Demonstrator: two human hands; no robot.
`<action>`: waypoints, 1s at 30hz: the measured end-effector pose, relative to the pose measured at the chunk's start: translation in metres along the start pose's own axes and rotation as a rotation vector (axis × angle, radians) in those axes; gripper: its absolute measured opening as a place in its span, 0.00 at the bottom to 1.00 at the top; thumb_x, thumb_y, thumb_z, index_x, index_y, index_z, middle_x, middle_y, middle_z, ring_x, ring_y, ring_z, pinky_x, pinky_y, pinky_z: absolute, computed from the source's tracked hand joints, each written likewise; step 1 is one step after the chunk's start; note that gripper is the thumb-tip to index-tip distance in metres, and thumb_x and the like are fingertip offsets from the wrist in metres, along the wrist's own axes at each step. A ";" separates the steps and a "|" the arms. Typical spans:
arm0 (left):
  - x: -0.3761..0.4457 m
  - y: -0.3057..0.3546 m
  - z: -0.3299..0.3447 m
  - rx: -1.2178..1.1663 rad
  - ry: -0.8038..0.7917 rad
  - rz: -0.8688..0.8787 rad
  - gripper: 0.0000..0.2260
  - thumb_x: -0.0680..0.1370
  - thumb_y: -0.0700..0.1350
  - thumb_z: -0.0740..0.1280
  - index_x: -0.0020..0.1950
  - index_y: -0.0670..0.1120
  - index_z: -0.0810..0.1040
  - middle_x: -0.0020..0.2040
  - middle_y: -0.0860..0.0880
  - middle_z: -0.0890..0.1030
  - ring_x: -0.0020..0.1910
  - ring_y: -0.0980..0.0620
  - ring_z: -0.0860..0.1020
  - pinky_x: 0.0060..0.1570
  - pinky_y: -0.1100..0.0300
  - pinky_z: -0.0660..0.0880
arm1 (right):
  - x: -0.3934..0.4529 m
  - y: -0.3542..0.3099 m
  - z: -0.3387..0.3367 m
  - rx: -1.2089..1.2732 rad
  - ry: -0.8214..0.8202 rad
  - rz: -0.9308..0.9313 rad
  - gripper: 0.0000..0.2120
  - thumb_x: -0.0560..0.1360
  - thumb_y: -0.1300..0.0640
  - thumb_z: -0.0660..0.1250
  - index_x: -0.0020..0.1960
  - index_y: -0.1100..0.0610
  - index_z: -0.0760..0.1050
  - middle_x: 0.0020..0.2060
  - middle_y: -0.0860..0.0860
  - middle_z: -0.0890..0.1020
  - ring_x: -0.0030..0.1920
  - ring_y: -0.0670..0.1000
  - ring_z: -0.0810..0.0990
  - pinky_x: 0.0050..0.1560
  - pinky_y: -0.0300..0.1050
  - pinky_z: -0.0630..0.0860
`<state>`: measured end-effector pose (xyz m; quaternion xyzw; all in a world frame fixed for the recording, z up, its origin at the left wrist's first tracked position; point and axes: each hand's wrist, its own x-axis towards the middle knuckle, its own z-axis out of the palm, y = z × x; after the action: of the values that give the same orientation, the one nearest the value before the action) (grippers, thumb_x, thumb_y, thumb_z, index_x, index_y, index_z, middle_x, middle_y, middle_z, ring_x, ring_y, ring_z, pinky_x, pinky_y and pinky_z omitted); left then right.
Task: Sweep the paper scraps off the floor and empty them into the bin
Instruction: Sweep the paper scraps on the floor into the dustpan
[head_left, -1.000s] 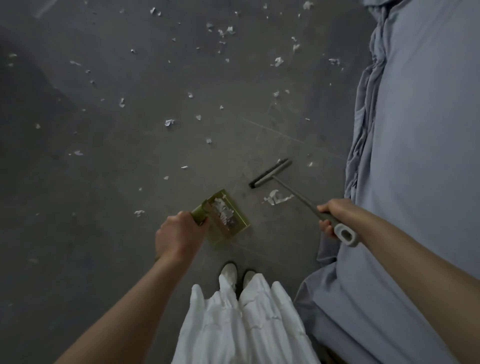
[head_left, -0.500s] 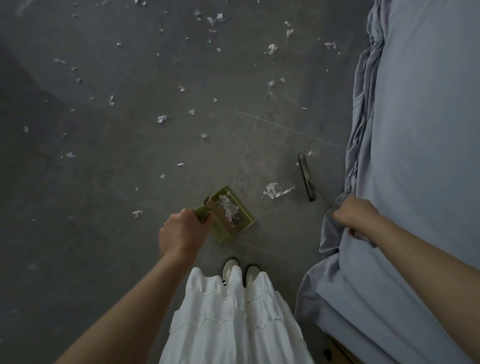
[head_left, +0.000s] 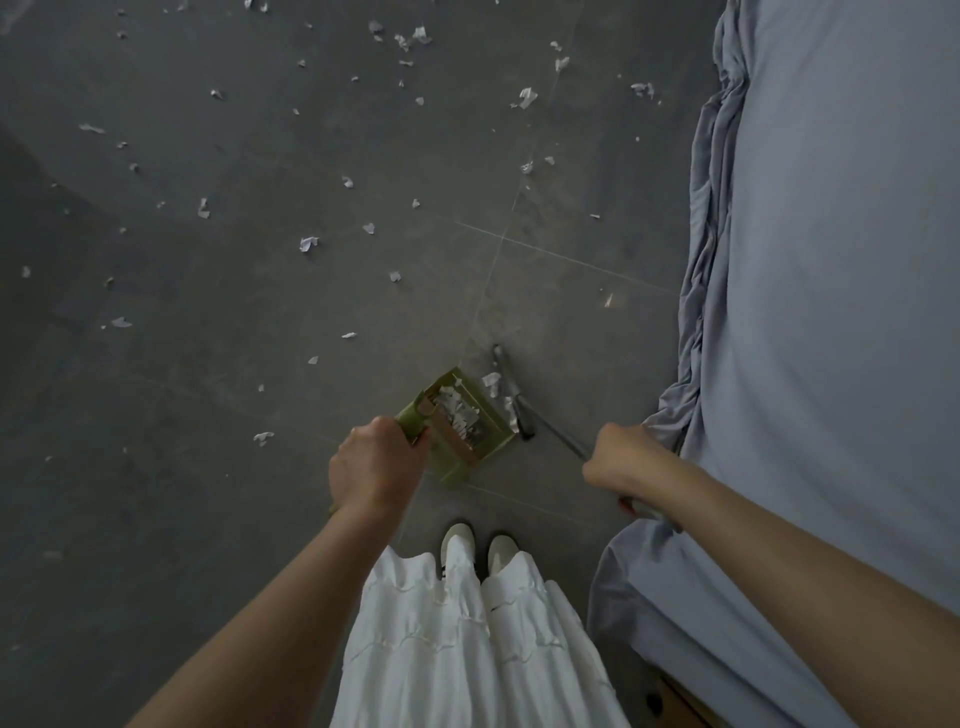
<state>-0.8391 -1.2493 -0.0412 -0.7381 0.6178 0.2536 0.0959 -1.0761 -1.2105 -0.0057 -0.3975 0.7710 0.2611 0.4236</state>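
Two tools are in your hands. Your left hand (head_left: 376, 462) is wrapped round the handle of the green dustpan (head_left: 462, 423); your right hand (head_left: 615, 460) is closed on the thin grey shaft of the broom (head_left: 514, 397), whose narrow head sits on the floor (head_left: 208, 467) touching the pan's open lip.

Handling: the paper scraps (head_left: 457, 410) already in the pan, like the loose scraps (head_left: 309, 243) across the floor, look feather-light and soft, apt to lift or skate with any quick stroke or draught. Judge the pan as light, stiff plastic, best held at the handle where you hold it, with the lip pressed flat to the floor. Take the broom well down the shaft for short, low strokes.

Orientation: the pan's mouth faces right and away from you, towards the bed (head_left: 831, 312); its long axis runs from handle to lip. The broom head lies along that lip; its shaft slants back to your right hand.

A small pile (head_left: 492, 380) lies between head and lip. No bin is in view.
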 end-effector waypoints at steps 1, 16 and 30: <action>0.001 0.001 -0.001 0.002 0.000 -0.002 0.21 0.78 0.61 0.65 0.50 0.43 0.82 0.42 0.43 0.82 0.43 0.40 0.80 0.39 0.55 0.69 | -0.003 -0.001 -0.001 -0.004 -0.006 -0.017 0.10 0.76 0.60 0.60 0.36 0.59 0.68 0.34 0.55 0.73 0.30 0.51 0.73 0.26 0.39 0.66; -0.012 -0.019 -0.001 -0.013 -0.006 -0.065 0.21 0.78 0.60 0.66 0.49 0.42 0.81 0.45 0.41 0.82 0.46 0.38 0.81 0.41 0.54 0.70 | -0.010 0.007 -0.004 -0.145 0.072 -0.009 0.09 0.76 0.57 0.61 0.37 0.56 0.66 0.41 0.55 0.76 0.40 0.55 0.78 0.32 0.40 0.69; -0.014 -0.019 0.002 -0.034 0.007 -0.061 0.20 0.79 0.60 0.66 0.51 0.42 0.81 0.46 0.41 0.83 0.48 0.38 0.81 0.41 0.54 0.69 | -0.058 -0.015 0.023 -0.265 -0.037 -0.178 0.11 0.76 0.58 0.62 0.35 0.55 0.64 0.34 0.52 0.70 0.37 0.53 0.74 0.29 0.41 0.67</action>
<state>-0.8227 -1.2326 -0.0392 -0.7591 0.5909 0.2582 0.0889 -1.0351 -1.1790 0.0318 -0.5119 0.6835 0.3291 0.4030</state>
